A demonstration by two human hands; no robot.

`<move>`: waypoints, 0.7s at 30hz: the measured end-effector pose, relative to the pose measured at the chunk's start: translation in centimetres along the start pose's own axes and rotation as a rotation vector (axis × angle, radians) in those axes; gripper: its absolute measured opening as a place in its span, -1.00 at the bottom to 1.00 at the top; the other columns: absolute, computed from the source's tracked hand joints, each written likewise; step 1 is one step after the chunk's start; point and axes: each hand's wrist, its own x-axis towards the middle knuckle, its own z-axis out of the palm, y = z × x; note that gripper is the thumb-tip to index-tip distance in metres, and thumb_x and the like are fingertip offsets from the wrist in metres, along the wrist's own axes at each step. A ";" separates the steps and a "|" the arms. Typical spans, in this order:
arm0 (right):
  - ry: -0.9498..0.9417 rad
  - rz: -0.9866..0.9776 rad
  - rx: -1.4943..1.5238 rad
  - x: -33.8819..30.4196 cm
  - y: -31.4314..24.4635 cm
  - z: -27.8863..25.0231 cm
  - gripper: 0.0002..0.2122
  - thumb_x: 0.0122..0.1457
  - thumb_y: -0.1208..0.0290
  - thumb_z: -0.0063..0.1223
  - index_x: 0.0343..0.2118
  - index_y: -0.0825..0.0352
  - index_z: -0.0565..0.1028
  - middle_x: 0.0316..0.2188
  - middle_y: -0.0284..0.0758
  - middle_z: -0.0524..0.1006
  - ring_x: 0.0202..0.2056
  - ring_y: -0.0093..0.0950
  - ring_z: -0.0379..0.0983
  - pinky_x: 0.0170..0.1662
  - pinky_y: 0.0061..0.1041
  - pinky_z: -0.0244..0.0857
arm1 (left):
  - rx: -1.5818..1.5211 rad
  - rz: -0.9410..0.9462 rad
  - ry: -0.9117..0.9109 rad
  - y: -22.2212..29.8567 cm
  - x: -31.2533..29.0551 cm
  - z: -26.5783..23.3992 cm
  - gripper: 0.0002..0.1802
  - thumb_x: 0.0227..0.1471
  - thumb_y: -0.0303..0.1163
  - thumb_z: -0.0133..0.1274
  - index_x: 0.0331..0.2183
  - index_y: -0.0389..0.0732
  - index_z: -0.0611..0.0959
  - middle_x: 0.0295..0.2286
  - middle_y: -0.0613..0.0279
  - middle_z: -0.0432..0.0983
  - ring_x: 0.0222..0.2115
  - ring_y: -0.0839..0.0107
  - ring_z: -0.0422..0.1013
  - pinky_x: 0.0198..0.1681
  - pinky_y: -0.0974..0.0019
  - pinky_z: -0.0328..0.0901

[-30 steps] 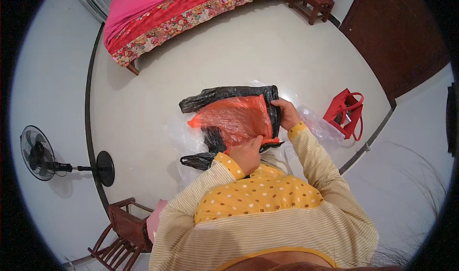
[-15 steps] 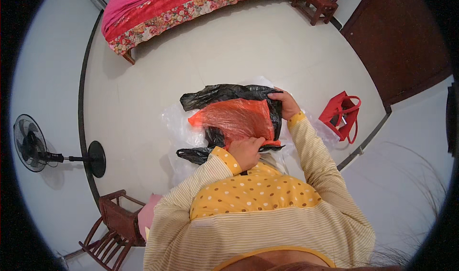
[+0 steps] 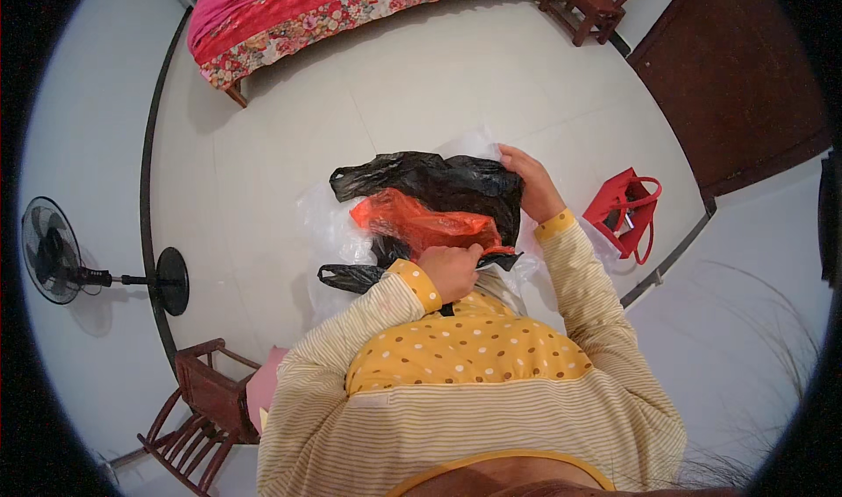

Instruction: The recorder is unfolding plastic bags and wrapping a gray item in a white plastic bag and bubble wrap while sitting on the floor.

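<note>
A crumpled orange-red plastic bag (image 3: pixel 421 221) lies on top of a black plastic bag (image 3: pixel 478 185), in front of my body. My left hand (image 3: pixel 449 271) is closed on the near edge of the orange-red bag, thumb against the curled fingers. At the far right edge of the black bag rests my right hand (image 3: pixel 539 188), its fingers stretched out and touching the plastic. One handle loop of the black bag sticks out at the left. Under both spreads a translucent white plastic bag (image 3: pixel 326 221), mostly covered.
A red handbag (image 3: pixel 624 214) stands on the floor to the right. On the left are a standing fan (image 3: pixel 54 251) and a brown wooden chair (image 3: pixel 210 392). Farther off are a bed with a floral cover (image 3: pixel 351 19), a wooden chair (image 3: pixel 586 7) and a brown door (image 3: pixel 737 85).
The orange-red bag's far edge has come down toward me and bunched up, baring more of the black bag. My right hand has shifted slightly right, and its fingers have straightened.
</note>
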 end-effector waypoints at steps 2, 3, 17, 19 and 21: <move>0.452 -0.341 -0.651 0.9 1.7 -1.0 -0.63 0.00 0.56 -0.04 -0.05 0.42 0.37 -0.15 -0.27 0.45 -0.08 -0.49 0.36 -0.02 -0.52 0.23 | 0.014 0.041 0.037 -0.2 0.1 0.5 -0.65 -0.06 -0.29 -0.03 -0.26 -0.32 0.38 -0.52 -0.16 0.49 -0.46 -0.09 0.45 -0.35 -0.08 0.32; 0.508 -0.646 -0.953 0.6 1.8 -1.1 -0.60 0.00 0.44 -0.01 -0.03 0.35 0.36 -0.14 -0.21 0.43 -0.09 -0.35 0.36 -0.08 -0.43 0.28 | 0.014 0.037 0.041 -0.2 0.1 0.6 -0.65 -0.06 -0.29 -0.03 -0.26 -0.32 0.38 -0.52 -0.16 0.49 -0.46 -0.09 0.45 -0.35 -0.08 0.32; -0.378 -0.525 -1.360 4.4 2.6 5.7 -0.74 -0.07 0.53 0.02 -0.24 0.33 0.51 -0.28 -0.14 0.51 -0.22 -0.26 0.43 -0.11 -0.38 0.29 | 0.299 0.202 0.347 1.9 0.5 3.5 -0.76 -0.29 -0.34 0.08 -0.47 -0.24 0.51 -0.49 0.13 0.43 -0.42 0.18 0.38 -0.41 0.18 0.33; -0.564 -0.511 -1.151 3.2 2.8 7.5 -0.72 -0.06 0.55 -0.01 -0.22 0.32 0.50 -0.35 -0.16 0.54 -0.28 -0.27 0.45 -0.12 -0.41 0.30 | 0.311 0.184 0.332 2.1 0.2 3.6 -0.76 -0.30 -0.32 0.10 -0.48 -0.24 0.51 -0.48 0.13 0.43 -0.41 0.20 0.38 -0.42 0.18 0.33; -0.582 -0.377 -1.201 3.7 4.5 6.9 -0.71 -0.05 0.55 -0.02 -0.20 0.31 0.50 -0.32 -0.15 0.54 -0.27 -0.26 0.45 -0.12 -0.41 0.30 | 0.271 0.211 0.195 2.6 0.4 3.5 -0.73 -0.29 -0.28 0.11 -0.48 -0.25 0.54 -0.39 0.10 0.43 -0.30 0.19 0.36 -0.33 0.14 0.31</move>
